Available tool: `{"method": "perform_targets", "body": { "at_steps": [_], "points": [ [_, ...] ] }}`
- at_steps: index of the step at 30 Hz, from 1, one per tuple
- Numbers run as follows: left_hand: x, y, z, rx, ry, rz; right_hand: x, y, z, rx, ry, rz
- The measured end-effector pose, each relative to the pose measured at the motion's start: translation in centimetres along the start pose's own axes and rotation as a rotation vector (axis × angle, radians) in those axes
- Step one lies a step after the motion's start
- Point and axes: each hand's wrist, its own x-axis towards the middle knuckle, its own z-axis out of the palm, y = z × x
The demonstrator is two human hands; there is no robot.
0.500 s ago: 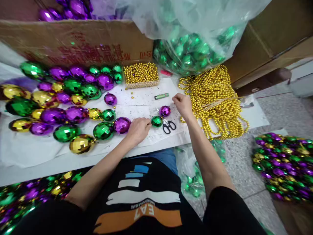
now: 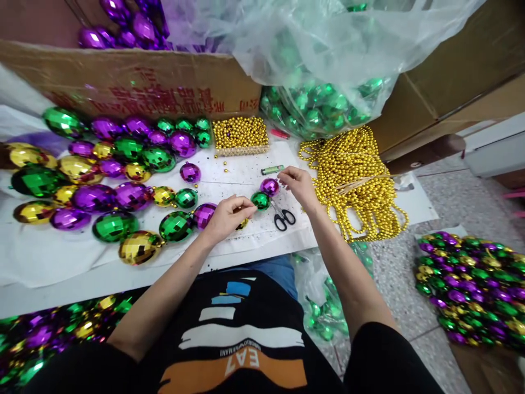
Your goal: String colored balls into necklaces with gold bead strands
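My left hand (image 2: 228,219) is closed in a pinch at the left side of a shiny green faceted bead (image 2: 260,201). Part of a gold bead (image 2: 243,224) shows beneath its fingers. My right hand (image 2: 299,185) pinches just right of a purple faceted bead (image 2: 269,187), which touches the green one. Whatever lies between the fingertips of either hand is too small to make out. Black-handled scissors (image 2: 284,219) lie below the purple bead, and a green lighter (image 2: 272,170) is beside my right fingertips.
Rows of large purple, green and gold beads (image 2: 96,197) cover the table's left. A box of small gold beads (image 2: 240,137) stands behind, gold bead strands (image 2: 356,180) at right. A cardboard box (image 2: 135,82) and a plastic bag of green beads (image 2: 320,104) line the back.
Both hands have lifted slightly, and my right hand has come left toward the purple bead. The green and purple beads have shifted a little left, and the gold bead now shows under my left hand.
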Motion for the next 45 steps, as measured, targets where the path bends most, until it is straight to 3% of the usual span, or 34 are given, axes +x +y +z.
{"method": "perform_targets", "body": {
  "at_steps": [2, 5, 8, 11, 14, 20, 25, 28, 32, 37, 40, 45],
  "points": [
    [0.0, 0.2, -0.3, 0.037, 0.0, 0.048, 0.6, -0.7, 0.8, -0.085, -0.014, -0.038],
    [-0.2, 0.5, -0.2, 0.103, 0.011, 0.077, 0.8, -1.6, 1.6, -0.396, 0.008, -0.099],
    [-0.3, 0.4, 0.2, 0.196, 0.036, 0.09, -1.0, -3.1, 1.6, -0.555, 0.026, -0.191],
    [-0.3, 0.1, 0.6, 0.274, 0.076, 0.124, -4.6, -4.7, 1.7, -0.372, -0.155, -0.342],
    [-0.4, -0.1, 0.8, 0.299, 0.12, 0.163, -7.8, -5.2, 3.1, -0.221, -0.318, -0.384],
    [-1.5, 0.5, 0.3, 0.192, 0.12, 0.307, -9.6, -3.1, 6.1, -0.312, -0.127, -0.351],
    [-2.8, 0.5, -0.8, -0.034, 0.09, 0.337, -9.9, -2.0, 5.9, -0.256, 0.001, -0.327],
    [-3.2, 0.2, -0.9, -0.038, 0.126, 0.37, -10.6, -2.3, 5.5, -0.214, 0.129, -0.29],
    [-3.5, -0.2, -0.6, 0.165, 0.068, 0.427, -12.1, -4.4, 5.2, -0.081, 0.242, -0.154],
    [-3.9, -0.8, -0.1, 0.529, -0.045, 0.456, -13.7, -7.8, 4.2, 0.483, 0.161, 0.085],
    [-3.9, -1.5, 0.2, 0.68, -0.076, 0.511, -14.0, -9.3, 2.7, 0.714, 0.108, 0.169],
    [-3.8, -2.2, 0.7, 0.805, -0.087, 0.532, -14.6, -11.3, 0.8, 0.737, 0.101, 0.137]
  ]
}}
